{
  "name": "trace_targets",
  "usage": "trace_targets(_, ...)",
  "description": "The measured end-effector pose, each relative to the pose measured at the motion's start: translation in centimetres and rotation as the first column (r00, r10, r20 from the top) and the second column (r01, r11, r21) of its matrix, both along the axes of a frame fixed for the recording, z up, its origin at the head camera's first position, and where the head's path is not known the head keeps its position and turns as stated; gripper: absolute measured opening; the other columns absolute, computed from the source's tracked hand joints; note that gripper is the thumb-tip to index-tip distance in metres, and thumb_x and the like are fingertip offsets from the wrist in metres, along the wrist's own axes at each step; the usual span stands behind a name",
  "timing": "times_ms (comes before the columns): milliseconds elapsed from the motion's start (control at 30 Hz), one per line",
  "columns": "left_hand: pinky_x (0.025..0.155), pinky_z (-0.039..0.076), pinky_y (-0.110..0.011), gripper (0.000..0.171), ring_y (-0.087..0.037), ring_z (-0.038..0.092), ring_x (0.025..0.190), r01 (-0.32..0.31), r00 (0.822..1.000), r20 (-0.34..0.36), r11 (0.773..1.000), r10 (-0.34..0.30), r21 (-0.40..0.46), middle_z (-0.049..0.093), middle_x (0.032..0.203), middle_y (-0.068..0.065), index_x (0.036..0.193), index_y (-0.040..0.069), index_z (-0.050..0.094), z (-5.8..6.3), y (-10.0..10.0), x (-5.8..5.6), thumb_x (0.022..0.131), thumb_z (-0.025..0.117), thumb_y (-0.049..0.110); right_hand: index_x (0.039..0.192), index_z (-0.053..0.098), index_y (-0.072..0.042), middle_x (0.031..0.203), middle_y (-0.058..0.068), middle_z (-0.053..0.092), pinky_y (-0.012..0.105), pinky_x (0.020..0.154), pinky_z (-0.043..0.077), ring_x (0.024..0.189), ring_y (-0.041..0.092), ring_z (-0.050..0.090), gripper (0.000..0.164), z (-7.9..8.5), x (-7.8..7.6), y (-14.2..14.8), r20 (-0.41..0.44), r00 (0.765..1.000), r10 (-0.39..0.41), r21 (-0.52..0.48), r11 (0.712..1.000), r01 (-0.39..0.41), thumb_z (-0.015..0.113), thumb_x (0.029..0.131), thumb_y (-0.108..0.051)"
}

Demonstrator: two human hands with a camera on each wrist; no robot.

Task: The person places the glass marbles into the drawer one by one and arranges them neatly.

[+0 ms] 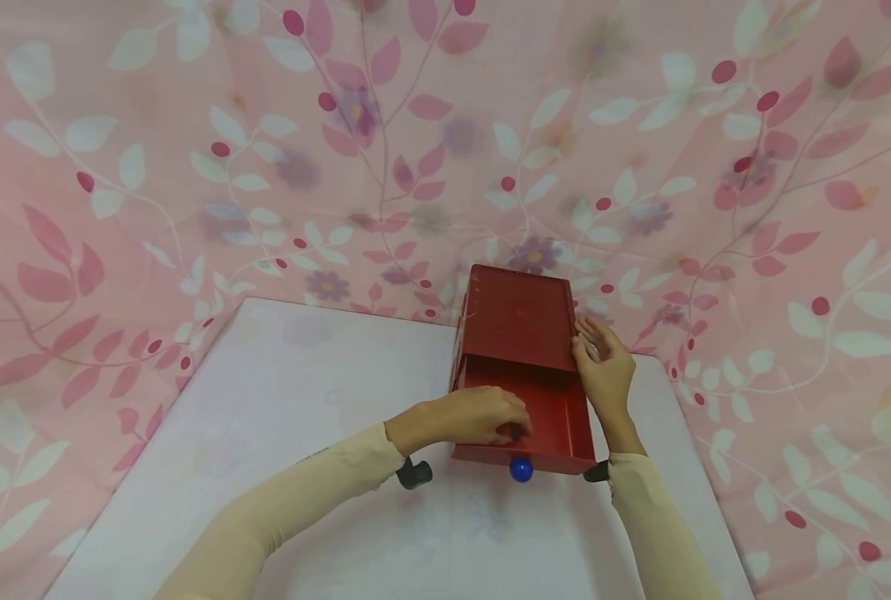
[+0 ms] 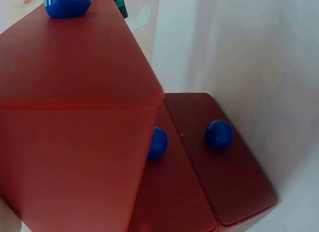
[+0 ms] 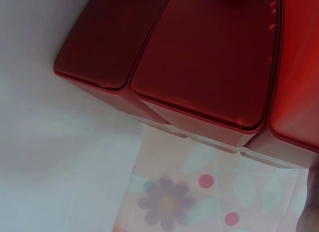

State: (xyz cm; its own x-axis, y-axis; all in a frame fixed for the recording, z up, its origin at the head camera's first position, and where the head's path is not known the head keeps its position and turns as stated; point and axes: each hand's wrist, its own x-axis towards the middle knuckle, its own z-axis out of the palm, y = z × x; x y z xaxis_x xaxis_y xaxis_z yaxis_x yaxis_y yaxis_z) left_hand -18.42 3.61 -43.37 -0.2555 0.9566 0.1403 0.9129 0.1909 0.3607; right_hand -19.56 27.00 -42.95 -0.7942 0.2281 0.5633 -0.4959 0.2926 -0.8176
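Observation:
A red drawer cabinet (image 1: 520, 317) stands on the white table, its top drawer (image 1: 558, 417) pulled out toward me. On the drawer's front sits a round blue knob (image 1: 521, 469). My left hand (image 1: 483, 414) reaches over the drawer's left wall, fingers bent down inside and pinching a small dark object (image 1: 518, 431), mostly covered by the fingers. My right hand (image 1: 604, 362) rests against the cabinet's right side, fingers extended along it near the top edge. Below the open drawer, the left wrist view shows closed drawers with blue knobs (image 2: 219, 134).
The white table (image 1: 325, 400) extends to the left and in front of the cabinet. Pink floral cloth (image 1: 415, 167) hangs behind it and at both sides. Dark wrist-camera mounts (image 1: 415, 473) show beneath the wrists. Drawer fronts (image 3: 204, 57) fill much of the right wrist view.

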Motion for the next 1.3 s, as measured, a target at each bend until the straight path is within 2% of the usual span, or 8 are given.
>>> trace_targets(167, 0.091, 0.044, -0.011, 0.026, 0.000, 0.059, 0.100, -0.004, 1.000, 0.021, 1.000, 0.004, 0.019, 0.067, 0.107, 0.010, 0.115, 0.019, 0.070, -0.1, 0.1, -0.1, 0.090, 0.072, 0.022, 0.124, 0.058, 0.013, 0.119, 0.031, 0.061, 0.033, 0.091, 0.051, 0.112, 0.052, 0.055, 0.040, -0.1, 0.0, 0.1, 0.003, 1.000, -0.007, 0.000, 1.000, 0.007, 0.063, 0.084, 0.014)
trace_targets(533, 0.088, 0.042, -0.007, 0.022, -0.001, 0.058, 0.096, 0.005, 0.999, 0.035, 0.989, -0.010, 0.146, 0.066, 0.104, 0.006, 0.112, 0.015, 0.070, -0.3, -0.2, -0.3, 0.090, 0.071, 0.019, 0.124, 0.057, 0.013, 0.119, 0.032, 0.061, 0.034, 0.092, 0.050, 0.112, 0.053, 0.054, 0.040, -0.1, -0.2, 0.2, -0.001, 1.000, 0.002, 0.003, 1.000, -0.002, 0.063, 0.085, 0.014)
trace_targets(667, 0.085, 0.043, -0.007, 0.019, 0.000, 0.059, 0.093, -0.001, 0.996, 0.082, 0.972, -0.019, 0.235, 0.067, 0.102, 0.004, 0.109, 0.013, 0.071, -0.2, -0.4, -0.2, 0.091, 0.070, 0.019, 0.123, 0.057, 0.013, 0.119, 0.031, 0.061, 0.036, 0.093, 0.050, 0.112, 0.053, 0.054, 0.039, -0.1, -0.1, 0.1, 0.005, 1.000, 0.004, -0.003, 1.000, -0.004, 0.063, 0.085, 0.014)
trace_targets(767, 0.082, 0.047, -0.009, 0.017, 0.002, 0.059, 0.090, -0.031, 0.988, 0.150, 0.942, -0.021, 0.334, 0.068, 0.100, 0.004, 0.106, 0.012, 0.072, -0.2, -0.5, -0.1, 0.091, 0.070, 0.019, 0.124, 0.057, 0.013, 0.119, 0.032, 0.061, 0.035, 0.093, 0.050, 0.112, 0.052, 0.054, 0.040, -0.2, -0.1, 0.0, 0.012, 1.000, 0.001, -0.005, 1.000, -0.001, 0.064, 0.085, 0.014)
trace_targets(900, 0.077, 0.052, -0.014, 0.019, 0.003, 0.060, 0.091, -0.108, 0.963, 0.270, 0.887, -0.019, 0.448, 0.069, 0.101, 0.005, 0.108, 0.010, 0.071, 0.0, -0.8, 0.3, 0.091, 0.071, 0.019, 0.124, 0.057, 0.013, 0.119, 0.034, 0.060, 0.033, 0.092, 0.050, 0.112, 0.052, 0.055, 0.040, -0.2, 0.0, 0.0, 0.018, 1.000, -0.003, 0.000, 1.000, 0.003, 0.064, 0.084, 0.014)
trace_targets(1033, 0.073, 0.055, -0.020, 0.024, 0.001, 0.062, 0.092, -0.196, 0.915, 0.402, 0.846, -0.023, 0.495, 0.069, 0.102, 0.008, 0.115, 0.012, 0.068, 0.7, -1.4, 1.0, 0.093, 0.069, 0.020, 0.124, 0.057, 0.013, 0.119, 0.034, 0.059, 0.033, 0.092, 0.050, 0.112, 0.052, 0.055, 0.040, -0.2, 0.0, 0.0, 0.017, 1.000, -0.003, 0.004, 1.000, 0.002, 0.064, 0.084, 0.013)
trace_targets(1200, 0.067, 0.053, -0.023, 0.022, -0.004, 0.060, 0.084, -0.257, 0.873, 0.488, 0.822, -0.029, 0.508, 0.069, 0.096, 0.008, 0.115, 0.016, 0.067, 1.8, -2.3, 2.4, 0.094, 0.066, 0.022, 0.124, 0.057, 0.013, 0.119, 0.032, 0.061, 0.034, 0.092, 0.050, 0.112, 0.052, 0.055, 0.040, -0.1, 0.0, 0.0, 0.018, 1.000, -0.001, 0.003, 1.000, 0.001, 0.064, 0.084, 0.014)
trace_targets(1300, 0.062, 0.052, -0.024, 0.017, -0.005, 0.060, 0.075, -0.257, 0.845, 0.530, 0.814, -0.073, 0.521, 0.070, 0.088, 0.003, 0.111, 0.014, 0.068, 2.1, -2.7, 3.5, 0.095, 0.064, 0.020, 0.124, 0.058, 0.013, 0.119, 0.032, 0.061, 0.034, 0.092, 0.050, 0.112, 0.052, 0.055, 0.040, 0.0, 0.1, 0.0, 0.019, 1.000, -0.005, 0.007, 1.000, 0.005, 0.064, 0.084, 0.014)
